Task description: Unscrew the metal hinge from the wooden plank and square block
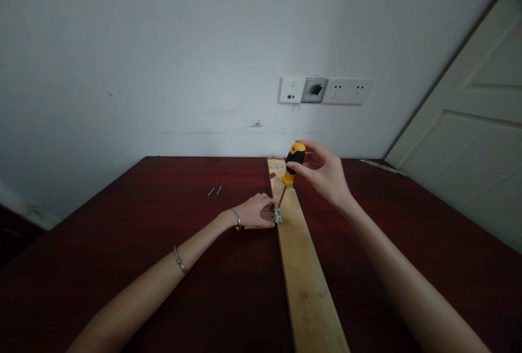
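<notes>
A long pale wooden plank (305, 271) lies lengthwise on the dark red table. On its left edge sits a small silver metal hinge (277, 215). My left hand (256, 212) is closed on the hinge from the left, thumb on the near side and fingers on the far side. Beneath that hand, a smaller wood piece (267, 215) shows in part, mostly hidden by my palm. My right hand (324, 171) grips a yellow and black screwdriver (296, 156) by its handle. The tool tilts slightly, its shaft pointing down with the tip at the hinge.
Two loose screws (215, 191) lie on the table (163, 222) left of the plank. Behind the table rises a white wall (204, 59) with sockets (342, 92). A white panelled door (481, 113) stands at the right, with a thin strip (383, 167) near the table's back right corner.
</notes>
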Demonstrator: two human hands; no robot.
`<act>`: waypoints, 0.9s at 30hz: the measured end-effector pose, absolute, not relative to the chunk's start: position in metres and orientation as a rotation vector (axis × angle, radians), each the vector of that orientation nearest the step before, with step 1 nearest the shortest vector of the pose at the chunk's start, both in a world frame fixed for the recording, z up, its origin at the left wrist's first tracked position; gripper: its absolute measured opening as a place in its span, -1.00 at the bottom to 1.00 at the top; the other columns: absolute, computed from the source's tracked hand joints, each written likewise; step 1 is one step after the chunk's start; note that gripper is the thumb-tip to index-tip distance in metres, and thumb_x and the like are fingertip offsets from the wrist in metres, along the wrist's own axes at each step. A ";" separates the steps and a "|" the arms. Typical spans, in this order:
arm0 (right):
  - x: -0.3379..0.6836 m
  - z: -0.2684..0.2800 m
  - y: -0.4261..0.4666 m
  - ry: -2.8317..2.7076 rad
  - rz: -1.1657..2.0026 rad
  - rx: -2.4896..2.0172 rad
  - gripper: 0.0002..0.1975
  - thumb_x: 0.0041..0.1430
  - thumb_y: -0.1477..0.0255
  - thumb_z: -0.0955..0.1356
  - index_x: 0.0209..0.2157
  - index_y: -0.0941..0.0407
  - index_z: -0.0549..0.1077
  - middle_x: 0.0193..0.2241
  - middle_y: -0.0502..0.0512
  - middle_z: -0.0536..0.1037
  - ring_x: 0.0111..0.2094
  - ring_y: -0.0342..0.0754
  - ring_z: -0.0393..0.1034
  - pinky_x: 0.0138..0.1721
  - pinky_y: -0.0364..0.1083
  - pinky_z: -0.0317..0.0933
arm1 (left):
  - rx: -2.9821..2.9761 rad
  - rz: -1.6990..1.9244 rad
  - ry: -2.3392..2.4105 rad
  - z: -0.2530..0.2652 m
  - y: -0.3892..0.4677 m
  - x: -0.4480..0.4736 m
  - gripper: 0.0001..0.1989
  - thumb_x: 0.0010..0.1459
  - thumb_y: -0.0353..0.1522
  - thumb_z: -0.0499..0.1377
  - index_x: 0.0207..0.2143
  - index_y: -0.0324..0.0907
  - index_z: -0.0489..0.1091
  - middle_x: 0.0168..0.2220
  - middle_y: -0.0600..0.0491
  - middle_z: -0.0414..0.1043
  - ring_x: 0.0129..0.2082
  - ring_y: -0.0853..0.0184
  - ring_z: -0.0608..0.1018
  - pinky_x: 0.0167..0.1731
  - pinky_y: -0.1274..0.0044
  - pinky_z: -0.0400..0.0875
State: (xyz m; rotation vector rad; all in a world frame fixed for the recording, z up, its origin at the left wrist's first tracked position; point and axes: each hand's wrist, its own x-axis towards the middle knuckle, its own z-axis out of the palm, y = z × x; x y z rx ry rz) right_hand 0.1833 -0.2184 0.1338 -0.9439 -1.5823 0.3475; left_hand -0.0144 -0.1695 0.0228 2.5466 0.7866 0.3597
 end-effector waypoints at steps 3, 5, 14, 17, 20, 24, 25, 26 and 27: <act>0.184 0.132 -0.217 -1.582 0.323 -0.960 -0.51 -0.06 0.29 0.47 -0.06 0.12 0.42 -0.19 0.13 0.54 -0.28 -0.03 0.47 -0.26 -0.01 0.44 | 2.531 0.376 0.775 0.024 -0.169 -0.015 -0.40 -0.12 -0.25 0.36 0.00 -0.20 0.34 -0.15 -0.05 0.33 -0.12 0.17 0.37 -0.07 0.39 0.29; 0.184 0.131 -0.216 -1.579 0.309 -0.967 -0.51 -0.06 0.28 0.47 -0.06 0.12 0.42 -0.19 0.13 0.54 -0.29 -0.04 0.47 -0.27 -0.02 0.44 | 2.510 0.401 0.748 0.025 -0.168 -0.016 -0.42 -0.11 -0.24 0.36 -0.01 -0.19 0.35 -0.18 -0.04 0.36 -0.14 0.19 0.39 -0.09 0.41 0.31; 0.183 0.131 -0.216 -1.551 0.310 -0.999 -0.49 -0.07 0.26 0.47 -0.06 0.13 0.43 -0.27 0.13 0.55 -0.31 -0.02 0.47 -0.27 0.02 0.44 | 2.155 0.798 0.856 0.017 -0.171 -0.004 -0.91 0.03 -0.48 0.22 -0.36 -0.25 0.50 -0.32 0.03 0.44 -0.31 0.39 0.50 -0.26 0.58 0.37; 0.183 0.130 -0.215 -1.548 0.320 -0.994 -0.49 -0.07 0.25 0.47 -0.06 0.12 0.42 -0.28 0.12 0.56 -0.32 -0.03 0.48 -0.28 0.01 0.44 | 2.060 0.840 0.929 0.012 -0.173 0.003 -0.93 0.00 -0.49 0.24 -0.40 -0.25 0.50 -0.36 0.06 0.45 -0.37 0.42 0.50 -0.31 0.60 0.37; 0.183 0.130 -0.215 -1.554 0.317 -0.993 -0.49 -0.07 0.25 0.47 -0.05 0.11 0.42 -0.27 0.11 0.55 -0.31 -0.03 0.47 -0.28 0.01 0.44 | 2.025 0.824 0.960 0.010 -0.173 0.007 -0.92 -0.04 -0.49 0.26 -0.40 -0.27 0.49 -0.39 0.07 0.46 -0.40 0.42 0.49 -0.34 0.59 0.38; 0.184 0.131 -0.215 -1.562 0.299 -0.987 -0.49 -0.06 0.24 0.46 -0.05 0.11 0.43 -0.22 0.12 0.54 -0.29 -0.03 0.46 -0.27 0.00 0.44 | 2.037 0.797 0.968 0.011 -0.172 0.006 -0.91 -0.07 -0.46 0.29 -0.42 -0.26 0.50 -0.39 0.06 0.47 -0.40 0.40 0.49 -0.32 0.57 0.38; 0.184 0.131 -0.215 -1.563 0.296 -0.986 -0.49 -0.06 0.24 0.46 -0.05 0.11 0.43 -0.22 0.13 0.54 -0.29 -0.03 0.46 -0.27 0.00 0.44 | 2.038 0.787 0.971 0.012 -0.172 0.006 -0.91 -0.07 -0.45 0.30 -0.42 -0.26 0.50 -0.39 0.06 0.47 -0.39 0.39 0.50 -0.31 0.56 0.38; 0.183 0.131 -0.215 -1.563 0.295 -0.987 -0.49 -0.06 0.24 0.46 -0.05 0.11 0.42 -0.22 0.13 0.54 -0.30 -0.03 0.46 -0.28 0.00 0.45 | 2.037 0.779 0.974 0.012 -0.172 0.006 -0.91 -0.07 -0.45 0.30 -0.43 -0.26 0.50 -0.39 0.05 0.47 -0.38 0.38 0.50 -0.30 0.56 0.38; 0.183 0.132 -0.216 -1.565 0.295 -0.989 -0.49 -0.06 0.24 0.46 -0.05 0.11 0.42 -0.22 0.13 0.54 -0.30 -0.03 0.46 -0.28 0.01 0.45 | 2.032 0.774 0.977 0.012 -0.172 0.006 -0.92 -0.07 -0.45 0.30 -0.43 -0.26 0.50 -0.39 0.06 0.47 -0.38 0.38 0.50 -0.30 0.55 0.39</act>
